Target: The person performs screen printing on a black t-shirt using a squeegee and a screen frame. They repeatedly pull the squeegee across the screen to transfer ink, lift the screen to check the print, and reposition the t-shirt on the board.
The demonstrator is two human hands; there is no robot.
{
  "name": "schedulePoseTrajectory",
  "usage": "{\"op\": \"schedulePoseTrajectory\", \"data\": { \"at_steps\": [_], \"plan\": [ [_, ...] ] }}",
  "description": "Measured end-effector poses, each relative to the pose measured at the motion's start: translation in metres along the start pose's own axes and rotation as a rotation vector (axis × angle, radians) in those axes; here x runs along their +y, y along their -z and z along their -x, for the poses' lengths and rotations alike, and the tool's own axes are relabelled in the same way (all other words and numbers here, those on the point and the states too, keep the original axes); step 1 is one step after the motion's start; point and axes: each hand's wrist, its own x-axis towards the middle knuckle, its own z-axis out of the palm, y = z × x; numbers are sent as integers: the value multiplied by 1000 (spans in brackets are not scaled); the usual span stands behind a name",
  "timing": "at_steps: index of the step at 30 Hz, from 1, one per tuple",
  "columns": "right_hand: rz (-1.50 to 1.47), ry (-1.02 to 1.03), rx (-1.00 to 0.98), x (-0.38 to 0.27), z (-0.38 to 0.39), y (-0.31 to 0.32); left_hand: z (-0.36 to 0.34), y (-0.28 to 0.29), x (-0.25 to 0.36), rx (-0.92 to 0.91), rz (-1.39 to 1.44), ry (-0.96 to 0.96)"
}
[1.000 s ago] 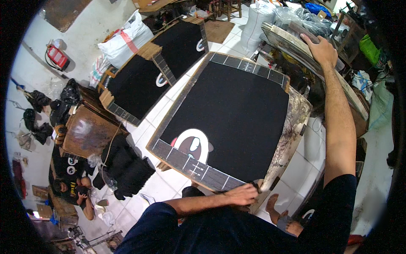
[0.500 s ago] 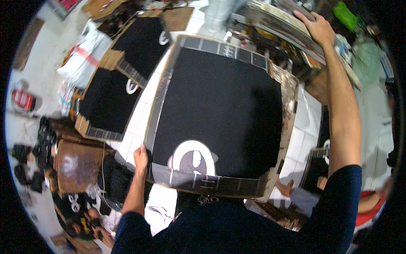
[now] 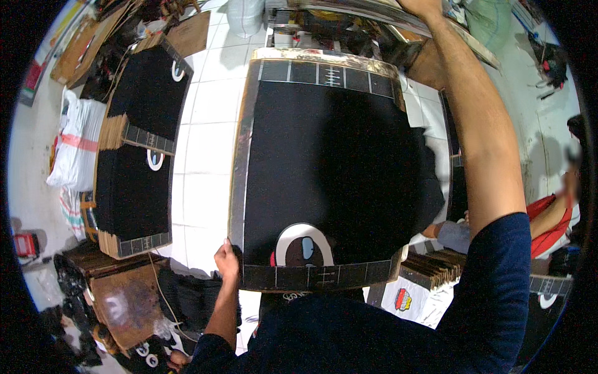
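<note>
In front of my body is a flat board [image 3: 238, 187] with black fabric [image 3: 293, 156] laid over it. Grid-marked dark strips run along its far and near ends. Near the close edge the fabric bears a print of a white ring [image 3: 289, 240] with a dark centre and a pale blue oval. My left hand [image 3: 228, 258] grips the board's left edge by the near corner, thumb up. My right hand [image 3: 425, 7] is stretched far forward over a long pale-edged frame [image 3: 374, 15]; its fingers are cut off by the upper rim, so its grip is hidden.
Stacked boards with black printed fabric [image 3: 134, 193] stand to the left, beside a white sack [image 3: 78, 143]. A brown stool-like box [image 3: 128, 305] is at lower left. Another person's legs and red clothing [image 3: 548, 230] are at the right. White floor tiles [image 3: 202, 156] lie between.
The view has turned, so the board now sits straighter. The fabric now hangs loose past its right edge. My right hand has shifted up toward the view's rim; my left keeps the board's edge.
</note>
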Motion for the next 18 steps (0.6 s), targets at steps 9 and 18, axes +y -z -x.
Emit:
{"op": "schedulePoseTrajectory", "data": {
  "at_steps": [9,18],
  "plan": [
    [47,-17,-19,3,-12,4,13,36,16,-252,-161,-150],
    [53,-18,-53,8,-37,8,8,24,38,-264,-467,-87]
  ]
}}
